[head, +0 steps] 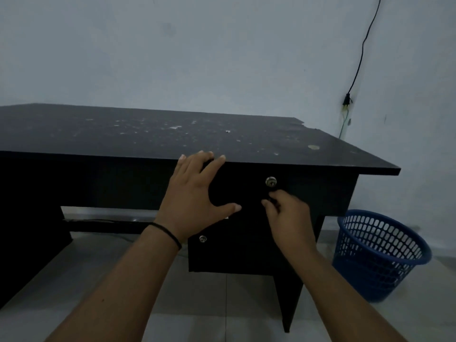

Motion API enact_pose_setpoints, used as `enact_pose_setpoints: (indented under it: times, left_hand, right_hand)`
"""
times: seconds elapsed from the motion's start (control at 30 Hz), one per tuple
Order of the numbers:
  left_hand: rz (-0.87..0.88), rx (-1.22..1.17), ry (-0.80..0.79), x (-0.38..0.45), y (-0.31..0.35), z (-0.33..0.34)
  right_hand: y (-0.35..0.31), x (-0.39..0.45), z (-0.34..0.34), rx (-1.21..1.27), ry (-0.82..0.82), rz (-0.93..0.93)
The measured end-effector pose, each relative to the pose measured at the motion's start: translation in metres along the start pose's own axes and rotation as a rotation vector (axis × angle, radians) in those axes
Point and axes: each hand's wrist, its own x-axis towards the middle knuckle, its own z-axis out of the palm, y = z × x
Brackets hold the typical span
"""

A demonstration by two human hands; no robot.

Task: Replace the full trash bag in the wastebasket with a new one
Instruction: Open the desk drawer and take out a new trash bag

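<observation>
Currently, the scene is reading as follows.

Desk: a black desk [172, 137] is standing against a pale wall [197, 50], its top speckled with light marks and chipped at the far right corner.

Drawer front: the upper drawer front [246, 191] is sitting under the desk's near edge, right of centre, carrying a round metal lock [271, 181].

Lower lock: a second, smaller lock [202, 239] is showing on the panel below, just beside the left wrist.

Left hand: the left hand [195, 193] is lying flat against the drawer front with fingers spread and straight — fingertips are reaching the desk's near edge, thumb is pointing right. It is holding nothing. A thin black band [167, 234] is circling the wrist.

Right hand: the right hand [288, 213] is sitting just below the upper lock, fingers curling inward and pinching at something small and dark on the drawer front. The dim light is hiding what that item is, so the grip itself cannot be confirmed.

Wastebasket: the blue perforated wastebasket [377, 255] is standing upright on the tiled floor [222, 304] at the far right, beside the desk's right leg and well apart from both hands. No bag is showing at its rim.

Cable: a black cable [362, 45] is running down the wall to a plug [347, 99] — thin green wires are hanging below it.
</observation>
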Motion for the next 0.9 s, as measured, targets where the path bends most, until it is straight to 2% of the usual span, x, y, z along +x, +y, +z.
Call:
enact_pose_setpoints:
  times: [0.37, 0.6, 0.9]
  left_hand:
    - [0.01, -0.043, -0.203, 0.009, -0.001, -0.027]
    - [0.008, 0.083, -0.097, -0.006, 0.01, -0.008]
    - [-0.008, 0.093, -0.1, -0.007, 0.016, -0.007]
  right_hand:
    - [-0.002, -0.042, -0.023, -0.042, 0.008, -0.076]
    - [0.008, -0.051, -0.017, -0.072, -0.012, -0.11]
    - [0.014, -0.049, -0.015, -0.106, 0.021, -0.157]
